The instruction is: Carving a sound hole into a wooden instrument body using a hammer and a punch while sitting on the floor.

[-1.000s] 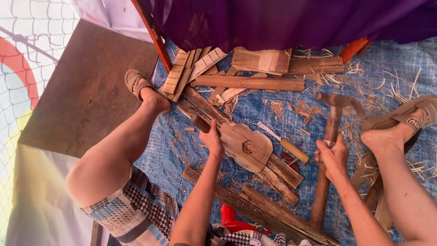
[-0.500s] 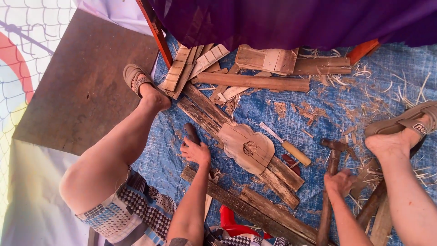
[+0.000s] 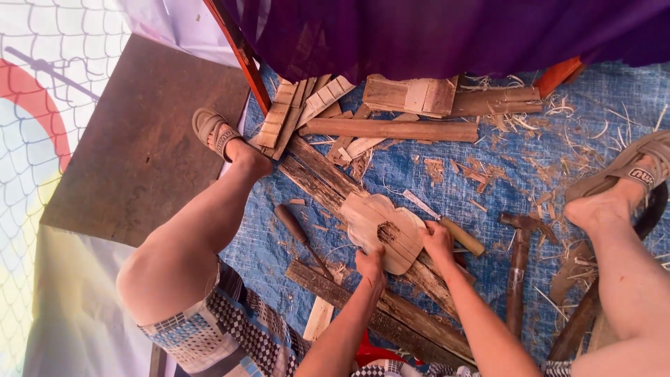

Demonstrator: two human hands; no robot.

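A pale carved wooden piece with a scalloped outline and a small hole lies on a long dark plank between my legs. My left hand grips its near edge. At its right edge, my right hand holds it. A wooden-handled chisel lies on the blue tarp left of the piece. To the right of my right hand, a hammer lies on the tarp, and a flat blade with a wooden handle rests just beyond that hand.
Loose wood offcuts and slats are piled at the far side under a purple cloth. Shavings litter the tarp. My sandalled feet rest at either side. A brown board lies to the left, and more planks lie close to me.
My right hand let go of the hammer, which now lies on the tarp. My left hand laid the chisel down. Both hands moved onto the carved piece.
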